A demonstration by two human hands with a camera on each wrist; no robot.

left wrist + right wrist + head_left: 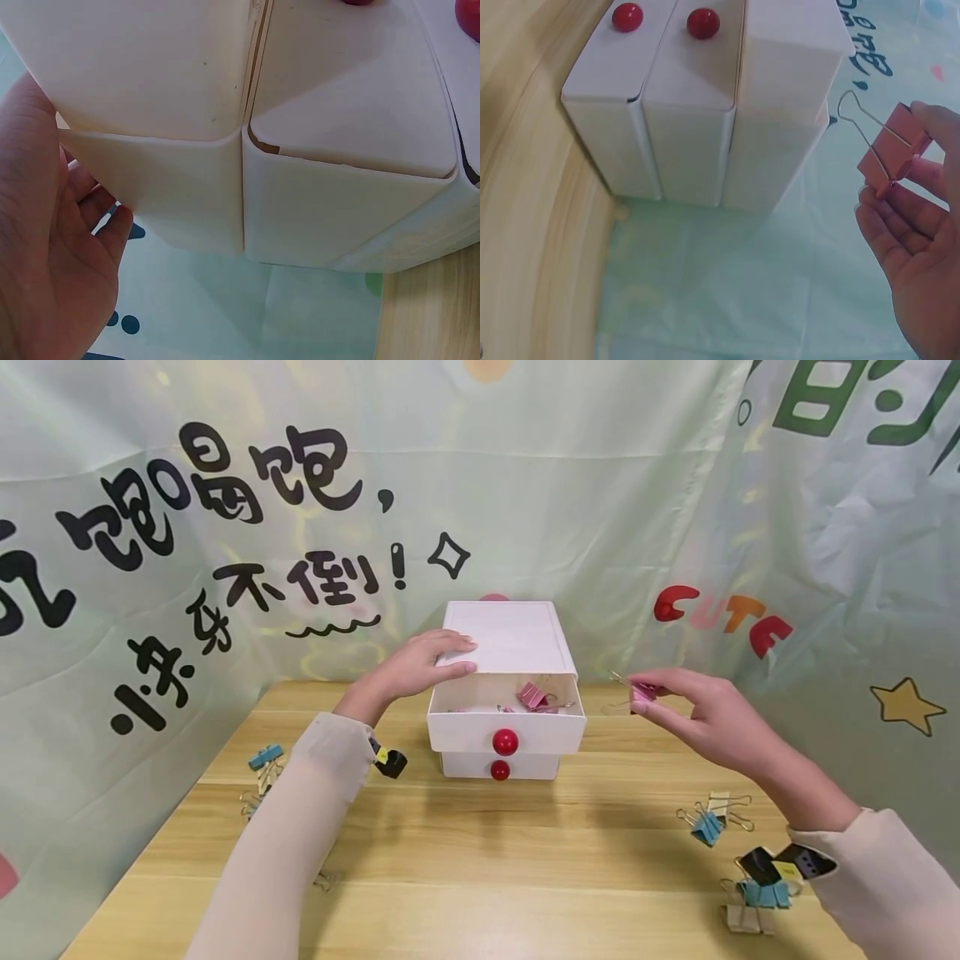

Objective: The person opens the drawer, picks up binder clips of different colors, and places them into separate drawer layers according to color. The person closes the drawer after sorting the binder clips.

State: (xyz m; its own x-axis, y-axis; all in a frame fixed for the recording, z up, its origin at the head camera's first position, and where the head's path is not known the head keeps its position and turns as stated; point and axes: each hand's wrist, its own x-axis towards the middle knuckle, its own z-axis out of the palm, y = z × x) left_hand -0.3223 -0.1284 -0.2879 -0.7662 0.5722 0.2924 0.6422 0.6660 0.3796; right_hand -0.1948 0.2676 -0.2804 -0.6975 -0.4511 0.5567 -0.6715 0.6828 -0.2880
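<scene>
A white box of stacked drawers [498,639] has its top drawer [465,731] pulled out, with pink binder clips [533,696] inside. My left hand [412,670] rests on the box's upper left edge, fingers over the top and thumb near the front edge. In the left wrist view, that hand lies against the box [180,187]. To the right of the drawer, my right hand [701,714] pinches a pink binder clip [642,693] between thumb and fingers. The right wrist view shows this pink clip [894,146] with its wire handles turned toward the box.
Blue and cream binder clips lie at the right, including a blue clip [707,829] and a cream clip [748,920]. More clips, one blue [266,757], are at the left. Red knobs [505,742] stick out from the drawers. A printed cloth [585,527] hangs behind the wooden table [525,877].
</scene>
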